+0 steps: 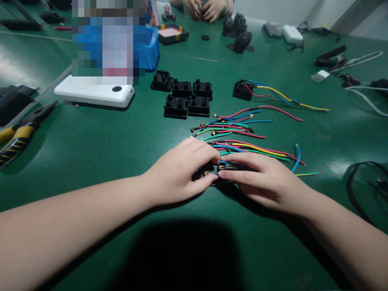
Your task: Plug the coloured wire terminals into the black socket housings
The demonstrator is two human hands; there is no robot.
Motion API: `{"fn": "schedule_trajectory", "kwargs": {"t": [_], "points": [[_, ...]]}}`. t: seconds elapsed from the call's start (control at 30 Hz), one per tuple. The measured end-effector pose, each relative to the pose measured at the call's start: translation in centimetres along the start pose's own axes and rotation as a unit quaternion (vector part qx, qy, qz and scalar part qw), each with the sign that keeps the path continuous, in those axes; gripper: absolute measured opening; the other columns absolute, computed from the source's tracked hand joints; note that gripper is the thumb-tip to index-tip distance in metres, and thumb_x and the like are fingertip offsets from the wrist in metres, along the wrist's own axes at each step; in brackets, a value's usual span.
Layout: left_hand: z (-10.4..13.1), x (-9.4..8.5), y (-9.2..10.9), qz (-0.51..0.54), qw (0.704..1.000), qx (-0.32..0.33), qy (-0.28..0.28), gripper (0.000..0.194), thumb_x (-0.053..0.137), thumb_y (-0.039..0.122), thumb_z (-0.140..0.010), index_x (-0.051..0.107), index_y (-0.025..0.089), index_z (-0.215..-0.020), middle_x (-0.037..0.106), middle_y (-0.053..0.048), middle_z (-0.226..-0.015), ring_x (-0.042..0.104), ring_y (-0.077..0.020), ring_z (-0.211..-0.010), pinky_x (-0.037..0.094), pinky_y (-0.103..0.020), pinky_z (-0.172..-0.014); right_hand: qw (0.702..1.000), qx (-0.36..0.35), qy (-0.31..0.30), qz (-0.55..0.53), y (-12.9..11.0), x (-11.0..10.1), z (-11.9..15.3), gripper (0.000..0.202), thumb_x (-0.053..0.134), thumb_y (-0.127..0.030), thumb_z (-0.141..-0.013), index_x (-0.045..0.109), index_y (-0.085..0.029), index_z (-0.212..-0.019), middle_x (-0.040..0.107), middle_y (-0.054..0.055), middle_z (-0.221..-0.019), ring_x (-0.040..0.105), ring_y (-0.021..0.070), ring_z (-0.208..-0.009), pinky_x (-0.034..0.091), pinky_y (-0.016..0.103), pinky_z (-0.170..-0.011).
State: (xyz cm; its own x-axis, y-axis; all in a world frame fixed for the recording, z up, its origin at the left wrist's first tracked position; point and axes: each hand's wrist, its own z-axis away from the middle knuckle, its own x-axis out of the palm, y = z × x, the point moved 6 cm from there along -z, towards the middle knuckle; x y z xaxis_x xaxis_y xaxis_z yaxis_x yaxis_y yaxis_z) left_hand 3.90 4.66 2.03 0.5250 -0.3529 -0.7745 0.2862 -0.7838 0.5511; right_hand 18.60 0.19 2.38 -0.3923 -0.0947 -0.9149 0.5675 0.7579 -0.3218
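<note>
A black plastic socket housing (214, 169) with small brass-coloured terminals lies on the green table, partly hidden by my fingers. My left hand (184, 169) is closed round its left side, thumb in front and fingers behind. From the right, my right hand (263, 178) pinches at the housing's terminals and wire ends; what exactly lies between its fingertips is hidden. Just beyond both hands spreads a bundle of red, blue, green and yellow wires (242, 145) with metal terminals. Several more black housings (176, 106) sit together behind the wires, and a wired housing (242, 89) rests to their right.
At left are yellow-and-black pliers (22, 129) and a white power bank (93, 92). A blue basket (151, 48) and a shallow black tray (172, 34) stand farther back. Another person's hands (209, 9) work at the far edge. Black cables (354, 178) lie at right.
</note>
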Motion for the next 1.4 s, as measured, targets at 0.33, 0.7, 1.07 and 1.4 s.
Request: {"fn": "schedule_trajectory", "kwargs": {"t": [0.33, 0.7, 1.07, 1.4], "points": [[-0.2, 0.1, 0.1, 0.003, 1.000, -0.002, -0.014, 0.009, 0.058, 0.019, -0.087, 0.061, 0.012, -0.093, 0.062, -0.006, -0.096, 0.054, -0.0186, -0.094, 0.043, -0.033, -0.087, 1.000, -0.009, 0.014, 0.018, -0.1, -0.4, 0.1, 0.034, 0.049, -0.012, -0.090, 0.062, -0.021, -0.121, 0.061, 0.013, -0.130, 0.062, 0.0217, -0.111, 0.052, 0.033, -0.086], [-0.1, 0.1, -0.1, 0.007, 1.000, -0.013, -0.016, 0.008, 0.058, 0.020, -0.088, 0.062, 0.015, -0.093, 0.063, -0.006, -0.096, 0.054, -0.0181, -0.094, 0.044, -0.033, -0.087, 0.999, 0.024, 0.033, -0.026, 0.6, -0.6, 0.3, 0.036, 0.051, -0.013, -0.089, 0.053, -0.022, -0.124, 0.065, 0.011, -0.114, 0.063, 0.0193, -0.101, 0.053, 0.031, -0.082], [0.0, 0.0, 0.0, 0.002, 1.000, 0.009, -0.010, 0.013, 0.057, 0.021, -0.089, 0.064, 0.019, -0.100, 0.064, -0.005, -0.101, 0.056, -0.0174, -0.094, 0.044, -0.032, -0.086, 0.998, 0.048, 0.015, -0.024, 0.8, -0.5, 0.2, 0.032, 0.052, -0.017, -0.087, 0.056, -0.020, -0.119, 0.068, 0.009, -0.104, 0.064, 0.0199, -0.089, 0.051, 0.030, -0.072], [0.0, -0.1, 0.2, -0.006, 1.000, 0.006, -0.012, 0.014, 0.057, 0.022, -0.089, 0.065, 0.019, -0.100, 0.065, -0.007, -0.102, 0.057, -0.0177, -0.096, 0.046, -0.032, -0.088, 0.998, 0.060, 0.011, -0.017, 1.0, -0.2, 0.2, 0.030, 0.050, -0.021, -0.089, 0.059, -0.019, -0.118, 0.071, 0.008, -0.099, 0.066, 0.0202, -0.085, 0.052, 0.032, -0.071]]}}
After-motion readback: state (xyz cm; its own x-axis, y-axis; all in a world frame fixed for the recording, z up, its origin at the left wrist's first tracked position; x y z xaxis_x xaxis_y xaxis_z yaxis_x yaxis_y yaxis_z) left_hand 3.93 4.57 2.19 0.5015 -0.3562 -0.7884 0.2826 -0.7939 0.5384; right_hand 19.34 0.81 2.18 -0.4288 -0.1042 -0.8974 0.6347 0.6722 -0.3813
